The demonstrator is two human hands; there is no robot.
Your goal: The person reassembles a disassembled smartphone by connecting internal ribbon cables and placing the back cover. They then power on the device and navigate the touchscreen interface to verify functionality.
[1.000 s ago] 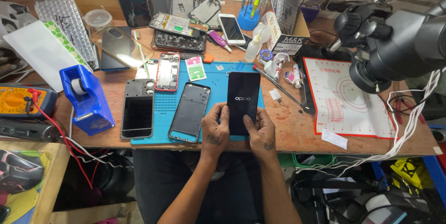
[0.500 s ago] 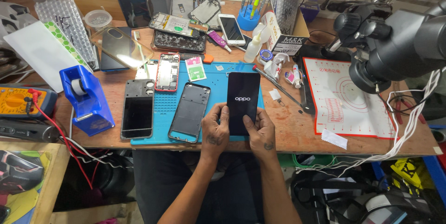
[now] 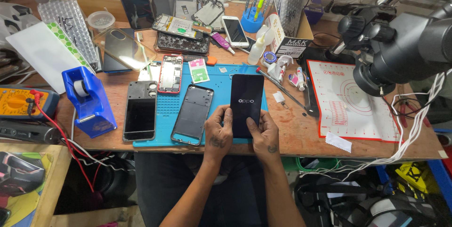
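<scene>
A black smartphone (image 3: 246, 100) lies flat on the blue work mat (image 3: 221, 74), its dark screen showing a small white logo. My left hand (image 3: 218, 133) grips its lower left edge, thumb on the glass. My right hand (image 3: 265, 133) grips its lower right edge, thumb on the screen too. Both hands rest near the front edge of the wooden bench (image 3: 292, 135). Left of the phone lie an empty dark phone frame (image 3: 192, 114) and a dark phone back with a screen (image 3: 140, 111).
A blue tape dispenser (image 3: 89, 102) stands at the left, beside an orange multimeter (image 3: 21, 102). A microscope (image 3: 400, 48) overhangs a white-and-red mat (image 3: 355, 102) at the right. Phone parts, a red frame (image 3: 170, 73), bottles and a blue screwdriver holder (image 3: 254, 20) crowd the back.
The logo on the phone's screen has grown brighter. My hands hold the same place on the phone's lower edge.
</scene>
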